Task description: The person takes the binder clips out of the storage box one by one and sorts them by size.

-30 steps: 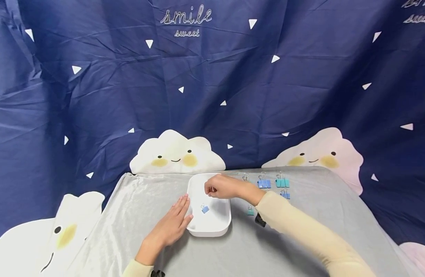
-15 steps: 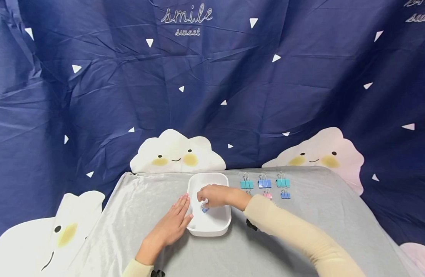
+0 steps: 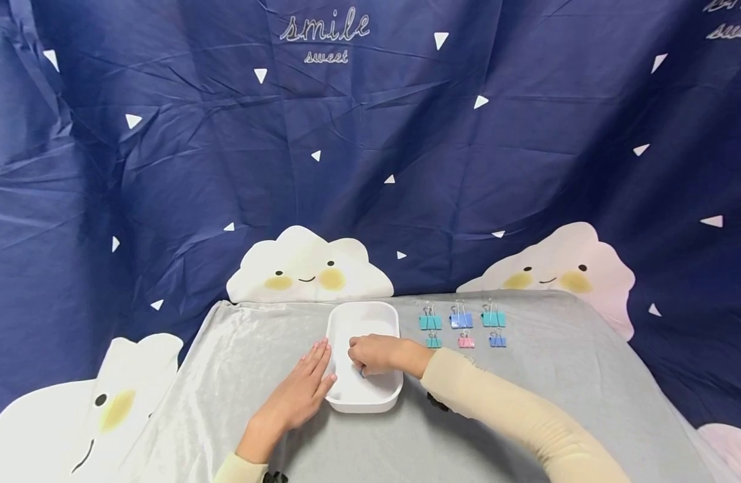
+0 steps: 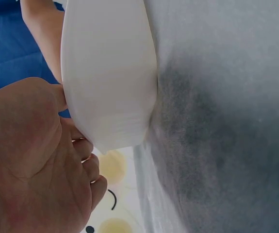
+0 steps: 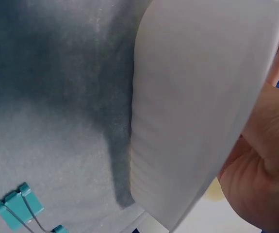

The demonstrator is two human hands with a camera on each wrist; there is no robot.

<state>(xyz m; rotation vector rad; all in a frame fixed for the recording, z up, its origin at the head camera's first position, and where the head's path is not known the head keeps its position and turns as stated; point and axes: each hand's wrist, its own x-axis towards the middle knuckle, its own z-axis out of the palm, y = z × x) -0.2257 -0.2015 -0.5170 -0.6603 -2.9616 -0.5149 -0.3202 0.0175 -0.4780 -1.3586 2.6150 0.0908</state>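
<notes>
A white rectangular box [image 3: 365, 405] stands on the grey cloth. My right hand [image 3: 376, 354] reaches down inside it and pinches a small blue binder clip [image 3: 361, 373], mostly covered by the fingers. The right wrist view shows that hand [image 5: 263, 165] behind the box wall [image 5: 192, 97], its fingertips hidden. With straight fingers, my left hand [image 3: 300, 388] rests against the box's left rim. From the left wrist, the palm of that hand [image 4: 37, 160] appears beside the outer wall [image 4: 110, 73].
Right of the box, two rows of binder clips lie on the cloth: a back row with teal clips [image 3: 430, 323] and a larger blue clip [image 3: 461, 320], and smaller teal [image 3: 433, 342], pink [image 3: 466, 341] and blue [image 3: 497, 341] clips in front. A dark blue curtain [image 3: 358, 147] hangs behind.
My right hand has come nearer within the box and closed its fingers over the small blue binder clip. The right sleeve no longer covers the pink clip. My left hand has stayed in place.
</notes>
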